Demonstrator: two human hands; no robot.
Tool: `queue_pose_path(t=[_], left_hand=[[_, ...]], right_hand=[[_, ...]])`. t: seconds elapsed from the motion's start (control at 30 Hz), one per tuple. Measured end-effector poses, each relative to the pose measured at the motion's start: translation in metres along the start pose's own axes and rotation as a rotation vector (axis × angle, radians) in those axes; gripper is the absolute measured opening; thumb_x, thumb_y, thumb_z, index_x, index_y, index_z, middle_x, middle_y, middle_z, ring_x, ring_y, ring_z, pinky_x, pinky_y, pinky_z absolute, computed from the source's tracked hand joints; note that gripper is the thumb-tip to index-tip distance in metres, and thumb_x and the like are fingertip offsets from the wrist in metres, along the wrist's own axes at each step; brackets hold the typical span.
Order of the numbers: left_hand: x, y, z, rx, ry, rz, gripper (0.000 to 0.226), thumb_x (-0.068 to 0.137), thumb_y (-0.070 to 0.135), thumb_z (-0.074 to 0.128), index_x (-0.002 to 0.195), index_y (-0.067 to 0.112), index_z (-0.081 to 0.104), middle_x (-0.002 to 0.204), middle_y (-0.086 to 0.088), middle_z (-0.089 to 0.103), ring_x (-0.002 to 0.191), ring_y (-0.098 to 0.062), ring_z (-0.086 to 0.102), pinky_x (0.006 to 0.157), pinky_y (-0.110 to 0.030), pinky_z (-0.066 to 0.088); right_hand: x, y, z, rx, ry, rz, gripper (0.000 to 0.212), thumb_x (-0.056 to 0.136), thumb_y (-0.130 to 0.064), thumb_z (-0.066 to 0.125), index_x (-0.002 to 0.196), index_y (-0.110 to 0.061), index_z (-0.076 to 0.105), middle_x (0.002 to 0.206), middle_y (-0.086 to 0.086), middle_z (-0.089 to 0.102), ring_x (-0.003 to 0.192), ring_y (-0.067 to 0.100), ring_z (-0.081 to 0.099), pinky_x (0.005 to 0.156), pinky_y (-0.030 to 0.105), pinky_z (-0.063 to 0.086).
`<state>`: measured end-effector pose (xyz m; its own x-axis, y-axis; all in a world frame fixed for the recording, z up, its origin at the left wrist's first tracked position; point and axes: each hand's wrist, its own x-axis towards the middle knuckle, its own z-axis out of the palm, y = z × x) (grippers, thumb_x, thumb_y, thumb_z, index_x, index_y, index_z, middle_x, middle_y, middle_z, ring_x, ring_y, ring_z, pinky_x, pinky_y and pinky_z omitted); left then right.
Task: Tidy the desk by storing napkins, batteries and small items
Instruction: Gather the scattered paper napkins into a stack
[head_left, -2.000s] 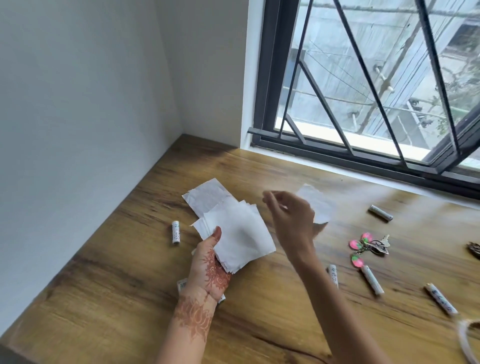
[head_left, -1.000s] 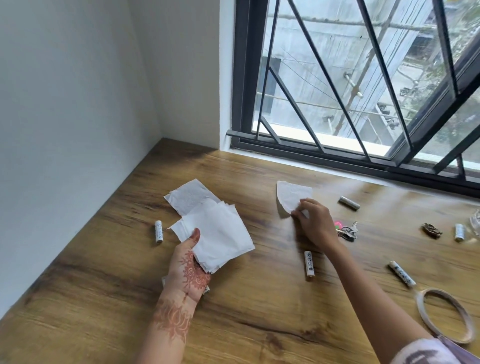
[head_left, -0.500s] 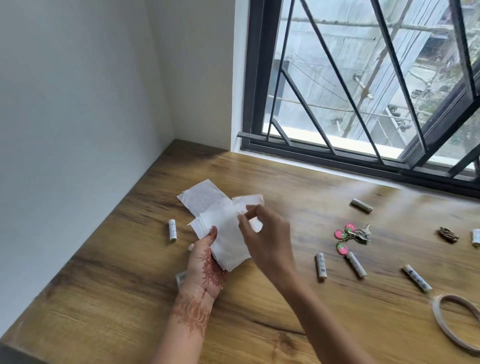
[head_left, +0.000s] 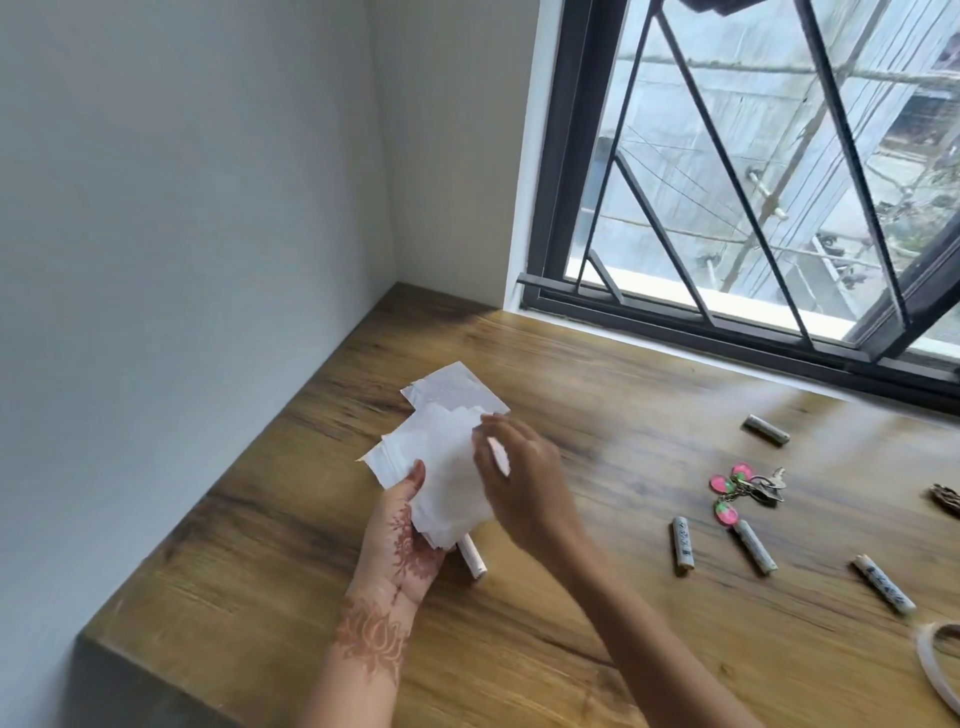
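Note:
My left hand (head_left: 400, 545) holds a stack of white napkins (head_left: 441, 467) from below, thumb on top, just above the wooden desk (head_left: 597, 623). Over the stack's right edge, my right hand (head_left: 524, 483) pinches one napkin against it. Another napkin (head_left: 457, 389) shows just behind the stack; whether it rests on the desk I cannot tell. A white battery (head_left: 472, 558) lies partly under the stack. More batteries lie to the right: one (head_left: 683, 545) mid-desk, one (head_left: 756, 545) by the keys, one (head_left: 883, 582) further right, one (head_left: 766, 430) near the window.
A key bunch with pink tags (head_left: 748, 488) lies right of centre. A small brown item (head_left: 948, 499) and a tape ring (head_left: 935, 665) sit at the right edge. White walls close the left and back corner; a barred window (head_left: 727, 208) runs behind.
My right hand picked a loose napkin off the desk near the window and carried it left onto the stack in my left hand. The view shifted slightly left.

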<state>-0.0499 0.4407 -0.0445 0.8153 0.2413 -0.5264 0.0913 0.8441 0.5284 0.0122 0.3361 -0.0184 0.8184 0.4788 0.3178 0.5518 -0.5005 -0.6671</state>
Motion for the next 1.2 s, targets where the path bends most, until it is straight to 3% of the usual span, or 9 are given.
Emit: queue_pose_path(t=[0.1,0.2,0.4,0.67,0.8,0.9,0.97,1.07,1.2], left_hand=[[-0.004,0.01,-0.008,0.018,0.073,0.068,0.017,0.093,0.023,0.05,0.094,0.009,0.06,0.068,-0.008,0.073,0.065,-0.026,0.07,0.066,-0.037,0.052],[-0.009,0.017,-0.018,-0.034,0.054,0.088,0.016,0.093,0.021,0.049,0.096,0.01,0.06,0.077,-0.009,0.074,0.064,-0.024,0.072,0.051,-0.033,0.058],[-0.012,0.019,-0.033,-0.082,0.032,0.144,0.023,0.094,0.022,0.046,0.107,0.009,0.06,0.09,-0.01,0.075,0.077,-0.025,0.072,0.054,-0.034,0.058],[-0.014,0.019,-0.031,-0.078,0.057,0.16,0.018,0.094,0.02,0.047,0.101,0.011,0.061,0.084,-0.007,0.075,0.076,-0.025,0.072,0.055,-0.033,0.059],[-0.015,0.016,-0.028,-0.075,0.068,0.168,0.019,0.093,0.02,0.048,0.106,0.012,0.061,0.083,-0.007,0.075,0.078,-0.025,0.071,0.054,-0.033,0.058],[-0.018,0.014,-0.021,-0.041,0.072,0.13,0.017,0.094,0.021,0.047,0.101,0.012,0.06,0.078,-0.009,0.074,0.08,-0.027,0.066,0.051,-0.033,0.057],[-0.022,0.012,-0.016,-0.023,0.057,0.105,0.019,0.095,0.023,0.045,0.102,0.012,0.059,0.091,-0.013,0.071,0.086,-0.03,0.064,0.061,-0.038,0.058],[-0.029,0.008,-0.01,-0.017,0.004,0.08,0.026,0.095,0.025,0.044,0.11,0.009,0.059,0.108,-0.016,0.065,0.097,-0.033,0.061,0.086,-0.048,0.048],[-0.035,-0.003,-0.004,0.018,-0.06,0.056,0.033,0.096,0.028,0.041,0.109,0.006,0.062,0.092,-0.013,0.072,0.073,-0.025,0.069,0.062,-0.034,0.055]], right_hand=[[0.031,0.039,0.004,-0.118,-0.026,-0.063,0.024,0.09,-0.008,0.055,0.112,-0.002,0.063,0.122,0.012,0.061,0.117,0.023,0.056,0.095,0.032,0.048],[0.056,0.076,0.013,-0.266,-0.217,-0.156,0.029,0.089,-0.008,0.058,0.118,-0.005,0.061,0.131,0.013,0.055,0.126,0.027,0.047,0.1,0.044,0.045],[0.085,0.1,0.029,-0.395,-0.374,-0.219,0.034,0.091,-0.015,0.055,0.124,-0.019,0.058,0.145,0.008,0.038,0.139,0.025,0.026,0.115,0.037,0.017],[0.075,0.095,0.038,-0.306,-0.199,-0.112,0.017,0.089,-0.014,0.058,0.096,-0.004,0.07,0.128,0.01,0.058,0.126,0.022,0.046,0.108,0.027,0.028],[0.061,0.073,0.029,-0.039,0.016,0.177,0.016,0.087,-0.018,0.06,0.093,-0.006,0.069,0.109,0.006,0.068,0.097,0.015,0.059,0.071,0.011,0.038],[0.045,0.046,0.017,0.179,0.144,0.297,0.013,0.085,-0.02,0.064,0.088,-0.009,0.07,0.081,-0.001,0.068,0.072,0.013,0.061,0.062,0.026,0.052],[0.031,0.024,0.006,0.237,0.2,0.314,0.01,0.083,-0.019,0.065,0.083,-0.011,0.071,0.073,-0.003,0.067,0.067,0.014,0.063,0.059,0.03,0.052],[0.006,-0.005,-0.006,0.24,0.228,0.277,0.009,0.084,-0.017,0.064,0.083,-0.01,0.07,0.082,-0.001,0.07,0.073,0.007,0.062,0.063,0.016,0.046],[-0.028,-0.03,-0.005,0.168,0.208,0.161,0.008,0.085,-0.015,0.063,0.087,-0.009,0.068,0.099,0.0,0.069,0.089,0.009,0.062,0.075,0.012,0.046]])
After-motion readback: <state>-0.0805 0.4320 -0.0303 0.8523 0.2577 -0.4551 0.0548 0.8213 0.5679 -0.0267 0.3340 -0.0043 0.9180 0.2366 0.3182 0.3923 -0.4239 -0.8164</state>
